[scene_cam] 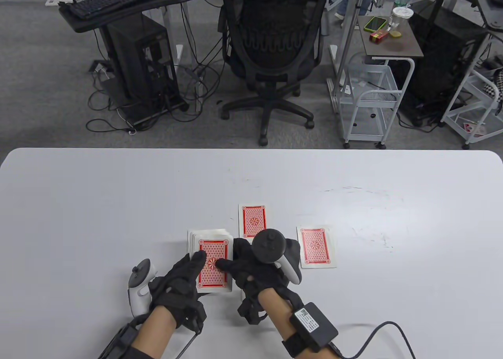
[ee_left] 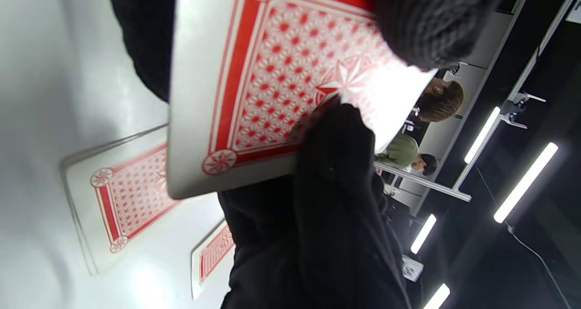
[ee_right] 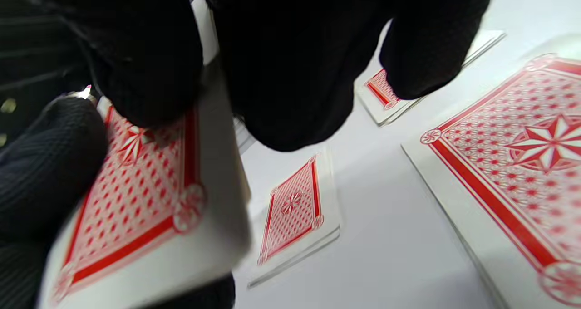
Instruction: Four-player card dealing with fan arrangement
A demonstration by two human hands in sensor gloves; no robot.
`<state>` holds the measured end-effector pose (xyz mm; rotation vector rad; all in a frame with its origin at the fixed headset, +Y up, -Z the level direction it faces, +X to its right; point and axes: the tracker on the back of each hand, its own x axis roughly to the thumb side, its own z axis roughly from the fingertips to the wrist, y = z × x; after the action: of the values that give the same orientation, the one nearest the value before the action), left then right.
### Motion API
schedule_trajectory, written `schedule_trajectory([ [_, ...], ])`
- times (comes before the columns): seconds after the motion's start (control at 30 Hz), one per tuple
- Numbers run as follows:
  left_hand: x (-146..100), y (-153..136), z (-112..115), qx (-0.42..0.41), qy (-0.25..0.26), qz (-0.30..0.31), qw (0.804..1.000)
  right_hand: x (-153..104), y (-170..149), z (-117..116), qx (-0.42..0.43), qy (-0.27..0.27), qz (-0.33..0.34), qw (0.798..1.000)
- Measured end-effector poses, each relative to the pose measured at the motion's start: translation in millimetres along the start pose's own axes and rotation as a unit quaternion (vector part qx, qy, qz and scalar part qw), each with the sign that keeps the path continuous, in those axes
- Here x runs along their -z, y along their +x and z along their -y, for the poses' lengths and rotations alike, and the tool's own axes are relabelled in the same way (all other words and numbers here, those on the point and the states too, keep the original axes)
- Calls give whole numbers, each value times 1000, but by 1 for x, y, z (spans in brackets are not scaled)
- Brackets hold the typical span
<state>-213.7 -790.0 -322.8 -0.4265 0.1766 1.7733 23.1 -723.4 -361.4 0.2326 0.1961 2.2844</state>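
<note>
A deck of red-backed cards (scene_cam: pixel 212 265) sits in my left hand (scene_cam: pixel 195 263), which holds it just above the table with the thumb on the top card. My right hand (scene_cam: pixel 231 263) reaches over the deck's right edge, its thumb pressing the centre of the top card and its fingers at the edge. The deck fills the left wrist view (ee_left: pixel 272 73) and shows at the left of the right wrist view (ee_right: pixel 136 195). Dealt face-down cards lie at the centre (scene_cam: pixel 253 221) and at the right (scene_cam: pixel 316 247). The right wrist view shows three dealt spots, near (ee_right: pixel 522 154), middle (ee_right: pixel 292 209) and far (ee_right: pixel 383 89).
The white table (scene_cam: pixel 118 202) stretches wide on both sides of the cards. A cable from my right wrist box (scene_cam: pixel 312 323) trails to the bottom right. An office chair (scene_cam: pixel 271 60) stands beyond the far edge.
</note>
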Motion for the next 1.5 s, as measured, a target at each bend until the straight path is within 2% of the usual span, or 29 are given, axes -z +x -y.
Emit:
schedule_trajectory([
  [0.13,4,0,-3,-4,-28,0,1000,2,-12,6,54,7,2,999],
  [0.2,5,2,-5,5,-45,9,999,5,-23,10,105,32,5,994],
  [0.3,7,2,-9,-7,-43,9,999,7,-35,17,168,47,-5,985],
  [0.43,7,3,-25,-3,-2,-2,1000,7,-48,37,143,56,-6,988],
  [0.53,8,7,-39,27,9,-1,1000,6,-57,46,75,61,-34,995],
  [0.63,8,8,-45,24,28,3,999,6,-62,42,-26,79,-75,994],
  [0.67,7,8,-46,17,30,2,999,6,-62,38,-93,75,-96,988],
  [0.77,6,8,-46,19,33,4,999,7,-60,28,-209,66,-117,969],
  [0.8,6,8,-45,21,33,5,999,8,-58,22,-262,62,-123,955],
  [0.9,6,7,-45,20,32,6,999,10,-57,9,-360,65,-134,921],
  [0.93,7,7,-45,20,33,6,999,10,-56,9,-366,62,-133,919],
  [1.03,7,7,-45,20,32,7,999,10,-52,10,-356,64,-129,923],
  [1.13,6,7,-42,14,27,11,999,5,-42,21,-312,47,-100,944],
  [1.2,5,7,-36,11,23,14,1000,2,-34,26,-226,41,-57,972],
  [1.3,4,6,-24,5,9,17,1000,-1,-25,22,-71,43,30,996],
  [1.33,4,6,-21,4,3,16,1000,-1,-24,21,-51,45,38,997],
  [1.37,4,4,-16,3,-6,16,1000,-2,-23,15,5,50,59,997],
  [1.43,4,2,-9,11,-13,13,1000,-1,-21,7,44,58,78,994],
  [1.5,3,1,-4,18,-18,13,1000,-2,-18,3,68,43,74,994],
])
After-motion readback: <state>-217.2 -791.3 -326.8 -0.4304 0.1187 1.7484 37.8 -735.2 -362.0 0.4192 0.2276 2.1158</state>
